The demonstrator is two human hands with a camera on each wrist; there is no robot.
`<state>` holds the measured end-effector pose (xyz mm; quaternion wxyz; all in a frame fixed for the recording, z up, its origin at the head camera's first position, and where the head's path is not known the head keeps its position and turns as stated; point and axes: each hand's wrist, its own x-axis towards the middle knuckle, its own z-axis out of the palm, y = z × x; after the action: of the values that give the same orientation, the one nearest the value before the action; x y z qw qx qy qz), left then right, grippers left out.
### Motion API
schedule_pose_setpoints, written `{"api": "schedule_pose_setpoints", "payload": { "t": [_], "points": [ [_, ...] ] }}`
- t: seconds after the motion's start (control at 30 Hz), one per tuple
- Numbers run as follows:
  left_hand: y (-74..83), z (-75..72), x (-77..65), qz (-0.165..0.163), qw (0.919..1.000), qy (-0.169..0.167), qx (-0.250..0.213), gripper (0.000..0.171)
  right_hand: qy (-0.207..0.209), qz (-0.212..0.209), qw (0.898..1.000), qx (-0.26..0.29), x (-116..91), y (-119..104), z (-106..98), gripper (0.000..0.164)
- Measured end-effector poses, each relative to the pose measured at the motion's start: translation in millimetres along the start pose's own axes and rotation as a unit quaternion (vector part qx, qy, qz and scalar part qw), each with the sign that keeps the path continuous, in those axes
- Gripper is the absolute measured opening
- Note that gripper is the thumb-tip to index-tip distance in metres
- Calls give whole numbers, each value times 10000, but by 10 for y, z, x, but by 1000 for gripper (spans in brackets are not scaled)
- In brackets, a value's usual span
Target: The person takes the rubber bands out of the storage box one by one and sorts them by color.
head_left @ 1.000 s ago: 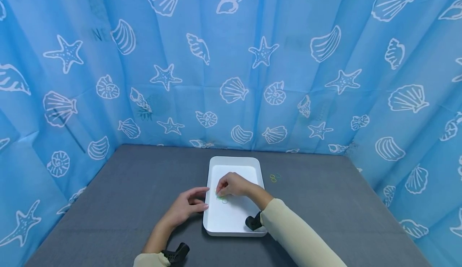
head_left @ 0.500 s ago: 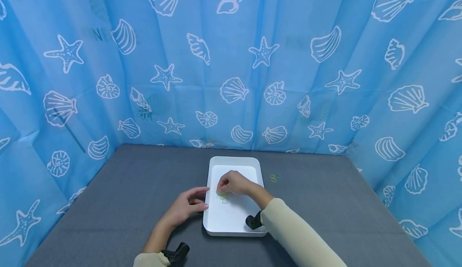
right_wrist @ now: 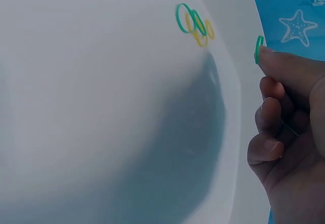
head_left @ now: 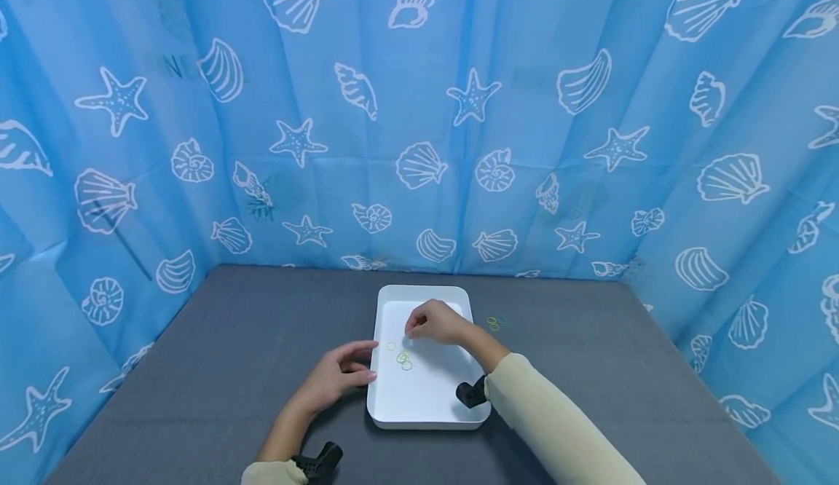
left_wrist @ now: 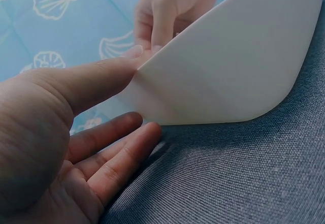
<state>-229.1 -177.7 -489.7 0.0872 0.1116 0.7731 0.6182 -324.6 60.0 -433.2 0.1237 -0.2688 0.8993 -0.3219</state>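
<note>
My right hand [head_left: 435, 322] is raised over the white tray [head_left: 393, 405]. In the right wrist view it pinches a small green rubber band [right_wrist: 258, 51] at the thumb tip. A cluster of green and yellow rubber bands [head_left: 403, 359] lies on the tray floor, to the lower left of that hand. One yellowish rubber band [head_left: 390, 346] lies nearer the tray's left wall. My left hand [head_left: 337, 374] touches the tray's left side from outside. In the left wrist view, its thumb [left_wrist: 96, 82] rests at the rim, and the other fingers lie extended by the base.
Several yellow and blue-green rubber bands [head_left: 494, 323] lie on the grey tablecloth [head_left: 557, 368], right of the tray. A blue curtain with white shells [head_left: 419, 164] hangs behind the table. Both wrists wear black camera mounts [head_left: 319, 463].
My right hand has lifted away from the band cluster, moving up and slightly right with a green rubber band. Several bands in the tray are now uncovered. The left hand stays at the tray.
</note>
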Motion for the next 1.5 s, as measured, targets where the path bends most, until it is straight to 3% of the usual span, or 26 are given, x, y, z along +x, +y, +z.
{"api": "schedule_pose_setpoints", "payload": {
  "t": [0.53, 1.17, 1.5],
  "points": [
    [4, 8, 3, -56, 10000, 52, -1, 55, 397, 161, 9990, 149, -159, -34, -354, 7],
    [-19, 5, 3, 53, 10000, 5, -24, 54, 1010, 337, 9936, 372, -557, 417, -493, 8],
    [-18, 17, 0, 96, 9999, 1, 29, 55, 1627, 464, 9840, 557, -774, 651, -487, 7]
  ]
}}
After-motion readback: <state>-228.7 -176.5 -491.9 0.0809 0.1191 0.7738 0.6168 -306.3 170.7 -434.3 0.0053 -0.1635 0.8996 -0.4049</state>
